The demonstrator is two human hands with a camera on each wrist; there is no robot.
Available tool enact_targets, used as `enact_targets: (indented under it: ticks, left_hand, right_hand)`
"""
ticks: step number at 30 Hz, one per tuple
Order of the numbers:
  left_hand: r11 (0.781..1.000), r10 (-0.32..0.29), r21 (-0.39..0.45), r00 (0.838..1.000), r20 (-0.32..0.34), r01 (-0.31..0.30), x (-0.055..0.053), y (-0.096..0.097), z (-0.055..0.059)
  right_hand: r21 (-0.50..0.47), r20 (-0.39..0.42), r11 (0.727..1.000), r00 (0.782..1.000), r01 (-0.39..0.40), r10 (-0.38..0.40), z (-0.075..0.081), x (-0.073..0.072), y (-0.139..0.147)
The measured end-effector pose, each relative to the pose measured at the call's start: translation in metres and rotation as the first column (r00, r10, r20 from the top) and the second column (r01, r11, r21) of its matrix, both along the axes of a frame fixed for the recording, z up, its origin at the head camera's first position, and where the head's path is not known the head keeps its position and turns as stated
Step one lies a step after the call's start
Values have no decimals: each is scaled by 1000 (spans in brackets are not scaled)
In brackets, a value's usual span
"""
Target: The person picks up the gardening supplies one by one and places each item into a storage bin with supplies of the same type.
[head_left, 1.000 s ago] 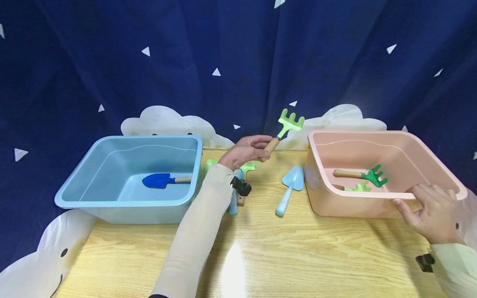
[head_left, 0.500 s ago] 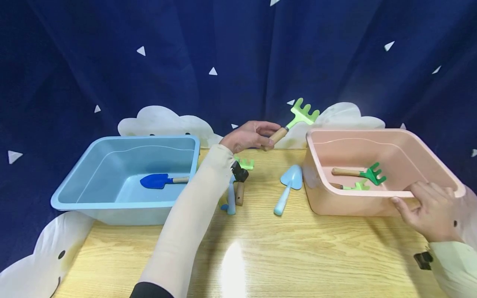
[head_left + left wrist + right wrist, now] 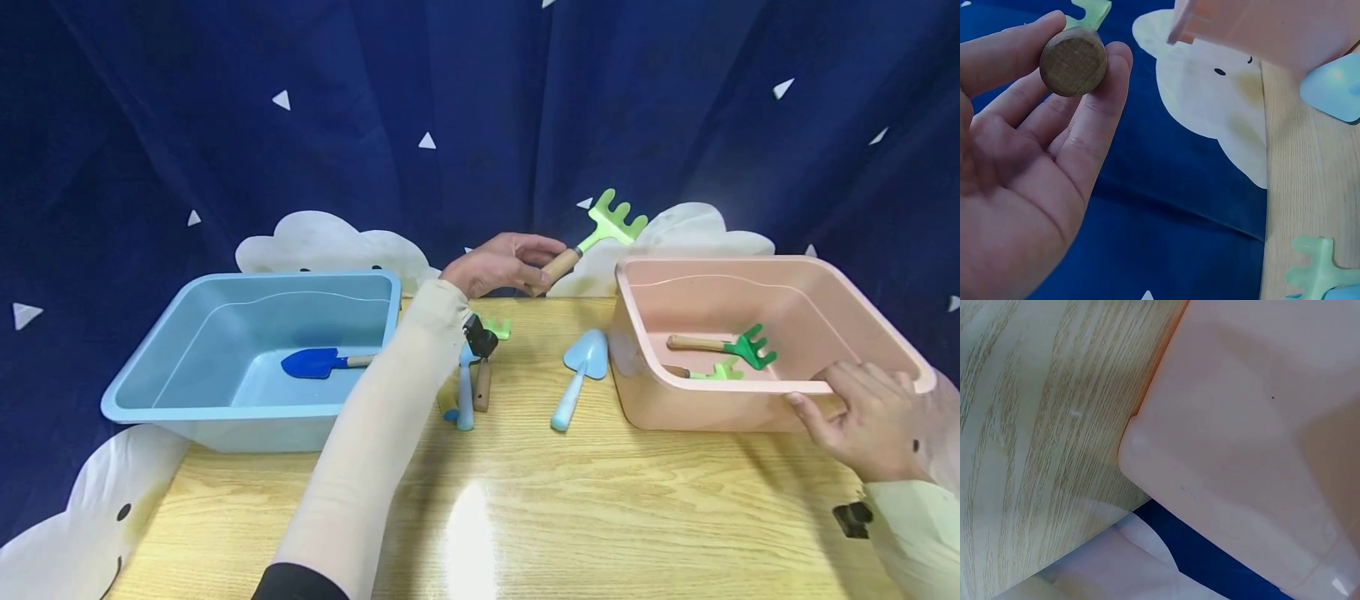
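A light green hand rake (image 3: 611, 223) with a wooden handle is held up in front of the curtain, tines pointing up and right. My left hand (image 3: 504, 265) pinches its handle between thumb and fingers; in the left wrist view the handle's round end (image 3: 1074, 61) faces the camera. At the right, my right hand (image 3: 870, 421) grips the near rim of the pink tub (image 3: 697, 410), fingers over the edge and thumb outside. Inside that tub lie a dark green hand rake (image 3: 752, 347) and another light green rake (image 3: 720, 372). The right wrist view shows only the tub's wall (image 3: 1241, 425), no fingers.
A light blue trowel (image 3: 587, 357) lies left of the pink tub. Beside the left forearm are several tools, partly hidden: a green rake (image 3: 495, 327), a light blue handle (image 3: 465, 400) and a wooden handle (image 3: 483, 387). The blue tub (image 3: 247, 412) holds a dark blue trowel (image 3: 311, 363).
My left hand has carried the light green rake up and to the right, slowing in the last half second. My right hand stays on the pink tub's rim.
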State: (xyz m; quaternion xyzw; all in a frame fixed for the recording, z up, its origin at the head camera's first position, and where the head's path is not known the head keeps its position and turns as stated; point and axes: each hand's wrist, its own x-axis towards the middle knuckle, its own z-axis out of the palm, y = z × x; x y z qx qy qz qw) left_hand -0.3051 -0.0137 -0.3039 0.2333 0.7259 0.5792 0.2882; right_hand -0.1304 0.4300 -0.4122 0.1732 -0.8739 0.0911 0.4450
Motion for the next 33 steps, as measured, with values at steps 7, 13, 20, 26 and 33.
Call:
enact_targets:
  ticks: [7,13,20,26,33]
  left_hand:
    - [1000,-10,-10,1000,-10,10,2,8,3]
    - [999,-43,0,998,-35,43,4,20,1]
    - [998,-69,-12,997,-30,68,10,32,-5]
    - [993,-113,37,993,-14,113,14,43,-5]
    - [986,-162,38,986,-25,163,17,59,1]
  right_hand:
    - [-14,0,1000,1000,-16,16,0,0,-1]
    - [-18,33,1000,999,-19,19,0,0,-2]
    - [-19,29,998,998,-52,52,-1,-2,-4]
    - [-26,23,999,999,-25,26,-2,-4,-7]
    - [-37,-12,999,1000,-24,24,-3,-8,-8]
